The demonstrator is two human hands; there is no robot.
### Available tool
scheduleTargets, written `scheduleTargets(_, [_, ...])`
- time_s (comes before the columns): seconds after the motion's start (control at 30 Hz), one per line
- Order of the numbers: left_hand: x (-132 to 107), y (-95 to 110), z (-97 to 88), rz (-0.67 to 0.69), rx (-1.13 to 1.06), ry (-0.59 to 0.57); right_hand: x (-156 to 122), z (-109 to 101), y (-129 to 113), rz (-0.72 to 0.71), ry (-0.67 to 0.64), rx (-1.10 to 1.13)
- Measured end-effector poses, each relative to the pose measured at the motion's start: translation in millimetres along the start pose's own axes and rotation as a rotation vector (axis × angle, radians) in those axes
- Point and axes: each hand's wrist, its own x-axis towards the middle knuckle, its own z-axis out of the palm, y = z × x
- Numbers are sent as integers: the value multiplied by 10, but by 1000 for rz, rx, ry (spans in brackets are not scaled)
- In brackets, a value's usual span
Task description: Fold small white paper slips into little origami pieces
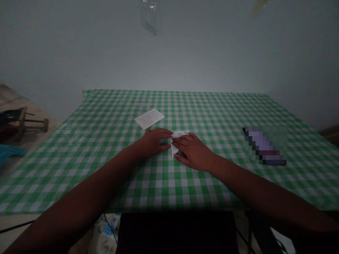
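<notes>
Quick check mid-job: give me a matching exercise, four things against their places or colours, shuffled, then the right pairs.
Things:
1 tablecloth
2 clear plastic bag
3 printed sheet
4 right hand

Places or colours:
A fingers on the white paper
B lying just beyond the left hand
C green and white checks
D up against the wall

Pairs: 1-C, 2-D, 3-B, 4-A

Lighting is being noted as dim. A plain grey wall [106, 53] is being fronted by a cloth-covered table [217, 113], checked green and white. At left, pale floor [39, 108] is being partly hidden by wooden furniture [22, 118].
</notes>
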Motion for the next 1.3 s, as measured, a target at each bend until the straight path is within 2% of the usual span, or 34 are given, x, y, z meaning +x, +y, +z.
scheduleTargets(0.6, [-9, -12, -27, 22, -21, -25, 4, 0, 28, -17, -3, 24])
scheduleTargets(0.77, [7, -64, -1, 39, -86, 11, 13, 1, 18, -1, 4, 36])
scheduleTargets(1.0, [72, -51, 69, -20, -67, 53, 49, 17, -30, 58, 47, 39])
scheduleTargets(1.3, [89, 32, 42, -69, -39, 36, 50, 46, -61, 74, 40, -9])
